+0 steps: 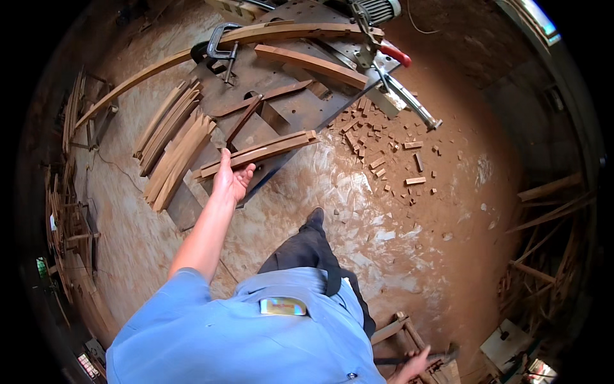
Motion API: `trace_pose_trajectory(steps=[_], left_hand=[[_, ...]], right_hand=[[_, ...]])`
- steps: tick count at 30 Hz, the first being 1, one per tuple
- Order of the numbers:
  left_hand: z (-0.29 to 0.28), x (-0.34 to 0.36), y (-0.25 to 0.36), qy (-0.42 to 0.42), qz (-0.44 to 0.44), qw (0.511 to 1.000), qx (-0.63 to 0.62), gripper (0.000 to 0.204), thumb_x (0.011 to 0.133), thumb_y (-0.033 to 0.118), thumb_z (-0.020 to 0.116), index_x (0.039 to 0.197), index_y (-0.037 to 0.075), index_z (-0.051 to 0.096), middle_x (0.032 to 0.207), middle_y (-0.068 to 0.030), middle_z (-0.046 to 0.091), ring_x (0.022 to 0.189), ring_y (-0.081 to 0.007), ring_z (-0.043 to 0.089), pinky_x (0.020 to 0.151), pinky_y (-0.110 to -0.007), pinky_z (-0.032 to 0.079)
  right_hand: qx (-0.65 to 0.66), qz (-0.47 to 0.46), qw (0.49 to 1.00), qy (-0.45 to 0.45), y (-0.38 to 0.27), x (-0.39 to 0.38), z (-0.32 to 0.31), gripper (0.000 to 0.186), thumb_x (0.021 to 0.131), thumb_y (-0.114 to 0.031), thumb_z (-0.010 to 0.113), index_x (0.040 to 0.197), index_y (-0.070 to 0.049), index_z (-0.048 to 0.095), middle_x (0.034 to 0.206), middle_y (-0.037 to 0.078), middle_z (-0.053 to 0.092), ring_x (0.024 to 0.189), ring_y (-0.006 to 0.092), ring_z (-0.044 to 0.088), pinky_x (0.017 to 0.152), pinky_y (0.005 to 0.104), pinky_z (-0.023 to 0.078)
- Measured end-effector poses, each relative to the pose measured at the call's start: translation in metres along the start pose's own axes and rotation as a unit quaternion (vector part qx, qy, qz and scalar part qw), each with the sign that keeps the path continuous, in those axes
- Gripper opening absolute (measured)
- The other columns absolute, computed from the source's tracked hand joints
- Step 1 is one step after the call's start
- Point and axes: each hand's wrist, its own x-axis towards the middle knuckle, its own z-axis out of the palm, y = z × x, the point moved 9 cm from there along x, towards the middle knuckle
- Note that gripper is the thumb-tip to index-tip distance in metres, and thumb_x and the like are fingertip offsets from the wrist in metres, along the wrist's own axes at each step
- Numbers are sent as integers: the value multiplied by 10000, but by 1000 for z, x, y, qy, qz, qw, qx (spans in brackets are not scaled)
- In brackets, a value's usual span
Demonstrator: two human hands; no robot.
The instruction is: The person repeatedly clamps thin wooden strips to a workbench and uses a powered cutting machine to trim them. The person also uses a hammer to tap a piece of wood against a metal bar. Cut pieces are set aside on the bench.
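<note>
The left hand (233,179) is at the near edge of the table (256,82), its thumb against the curved wood strips (275,148) and its fingers (247,169) loosely curled, partly open; whether they grip the strips cannot be told. The strips lie across the table's near edge, their right end jutting past it.

The right hand (414,367) is low at the near right, by a wooden frame (401,329) and a dark bar (403,360); its fingers look bent, but their hold cannot be told.

Just left of the strips, a stack of curved pieces (182,150) crowds the table. Just beyond them, a dark narrow piece (244,121) meets another flat piece (265,97). Farther off, a clamp (222,48) sits on a long curved beam (150,70), with a thick block (310,65) nearer. At the far right stands a machine with a red handle (395,55); offcuts (377,163) litter the floor (307,185) nearby.
</note>
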Motion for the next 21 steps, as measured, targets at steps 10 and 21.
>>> trace_pose_trajectory(steps=[10, 21], left_hand=[[-22, -21, -36, -22, -136, 990, -5, 633, 960, 507, 563, 1105, -109, 561, 876, -239, 699, 697, -267, 716, 592, -302, 623], [-43, -29, -48, 17, -171, 984, -39, 592, 984, 439, 557, 1162, -126, 540, 1048, -249, 675, 874, -282, 705, 744, -324, 608]], right_hand=[[-123, -352, 816, -441, -251, -176, 328, 242, 942, -240, 641, 934, -7, 577, 691, 9, 556, 585, 89, 534, 513, 239, 423], [125, -210, 542, -804, -372, -374, 549, 650, 946, -581, 539, 1219, 9, 537, 767, 107, 552, 637, 191, 536, 572, 307, 459]])
